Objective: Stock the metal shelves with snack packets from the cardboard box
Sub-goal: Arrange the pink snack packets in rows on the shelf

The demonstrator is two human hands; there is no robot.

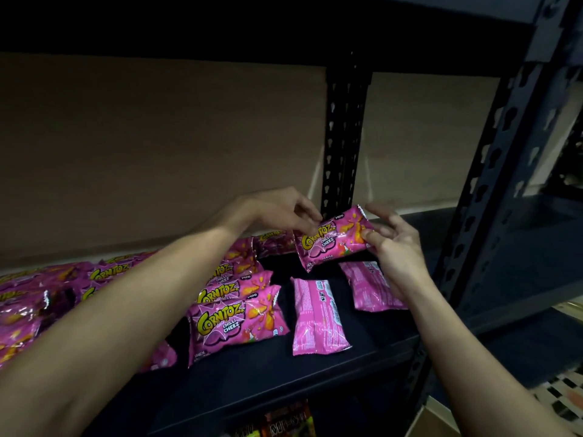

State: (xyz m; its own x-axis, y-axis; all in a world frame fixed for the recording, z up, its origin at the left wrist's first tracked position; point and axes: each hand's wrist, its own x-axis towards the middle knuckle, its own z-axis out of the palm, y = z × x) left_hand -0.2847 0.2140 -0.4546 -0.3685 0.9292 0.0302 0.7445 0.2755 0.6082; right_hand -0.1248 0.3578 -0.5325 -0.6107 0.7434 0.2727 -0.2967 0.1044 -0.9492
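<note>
Both hands out front, sharing one packet.
L forearm comes in from 8 o'clock, reaching toward 2; L hand palm down, thumb + fingertips pinching the packet at its 10 o'clock corner. R forearm enters from 5 o'clock, heading to 11; R hand w/ thumb on the packet's 3 o'clock end, other fingers curled above.
</note>
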